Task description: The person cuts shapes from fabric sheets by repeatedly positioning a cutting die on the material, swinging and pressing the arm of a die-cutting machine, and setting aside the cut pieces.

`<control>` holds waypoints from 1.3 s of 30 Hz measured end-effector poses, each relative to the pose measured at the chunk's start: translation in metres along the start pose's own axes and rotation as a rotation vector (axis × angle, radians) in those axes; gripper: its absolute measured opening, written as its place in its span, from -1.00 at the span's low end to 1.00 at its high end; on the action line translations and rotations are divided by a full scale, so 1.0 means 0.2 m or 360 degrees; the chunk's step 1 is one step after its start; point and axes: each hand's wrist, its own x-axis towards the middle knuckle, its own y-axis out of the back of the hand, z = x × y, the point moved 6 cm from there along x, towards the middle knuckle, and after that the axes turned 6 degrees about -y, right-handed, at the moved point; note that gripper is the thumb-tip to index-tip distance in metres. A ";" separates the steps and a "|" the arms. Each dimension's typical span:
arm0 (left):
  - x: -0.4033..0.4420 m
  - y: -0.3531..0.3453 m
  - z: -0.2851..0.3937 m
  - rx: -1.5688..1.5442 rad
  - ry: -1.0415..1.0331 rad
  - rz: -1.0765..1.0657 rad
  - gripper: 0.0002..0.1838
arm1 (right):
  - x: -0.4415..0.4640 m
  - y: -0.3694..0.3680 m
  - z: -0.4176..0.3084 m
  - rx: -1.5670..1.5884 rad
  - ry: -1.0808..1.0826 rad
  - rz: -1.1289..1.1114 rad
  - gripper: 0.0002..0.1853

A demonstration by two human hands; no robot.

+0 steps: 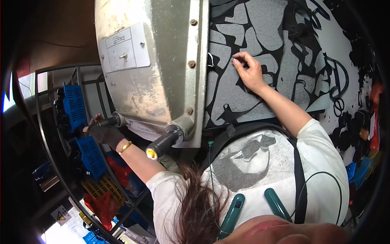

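My left hand (105, 135), in a dark glove with bare fingertips, is closed around the black handle (110, 121) at the left of a large worn metal machine head (170, 69). A second black handle (164, 143) with a yellow end sticks out nearer my body. Over a grey cutting surface (266, 22) covered with black cut-out sheet scrap (277, 51), my right hand (252, 74) has thumb and forefinger brought together. Whatever lies between those fingertips is too small to make out. A thin metal loop (210, 59) shows at the machine head's edge, partly hidden under it.
Left of the machine stands a metal rack (44, 118) with blue baskets (74, 103) and a yellow basket (103, 188). Dark looped pieces (340, 79) lie on a pale surface to the right, with black scraps beyond. The machine head rises close beside my right hand.
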 end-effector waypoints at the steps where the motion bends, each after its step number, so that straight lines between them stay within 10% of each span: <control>1: -0.05 -0.01 0.04 -0.0005 0.0082 0.0103 -0.52 | 0.01 0.00 0.00 0.0018 -0.0009 0.0021 -0.84; 20: 0.17 0.10 -0.25 -0.1310 -0.0102 -0.0541 -0.65 | 0.05 -0.05 -0.05 -0.0134 0.0199 -0.0038 -0.82; 26: 0.45 0.04 -0.22 0.1582 -0.1292 0.0046 -0.65 | 0.08 -0.26 -0.08 -0.0727 0.0671 -0.0163 -0.71; 32: 0.96 -0.08 -0.41 0.0489 -0.0279 -0.0329 -0.62 | 0.28 -0.13 0.11 -0.0103 -0.0262 -0.0576 -0.79; 37: 1.37 -0.21 -0.70 0.2159 -0.2134 -0.0935 -0.73 | 0.25 -0.01 0.05 0.0138 -0.0435 -0.0757 -0.80; 39: 1.39 -0.25 -0.71 0.2103 -0.2001 -0.0960 -0.71 | 0.21 -0.05 -0.04 -0.0010 -0.0375 -0.0946 -0.81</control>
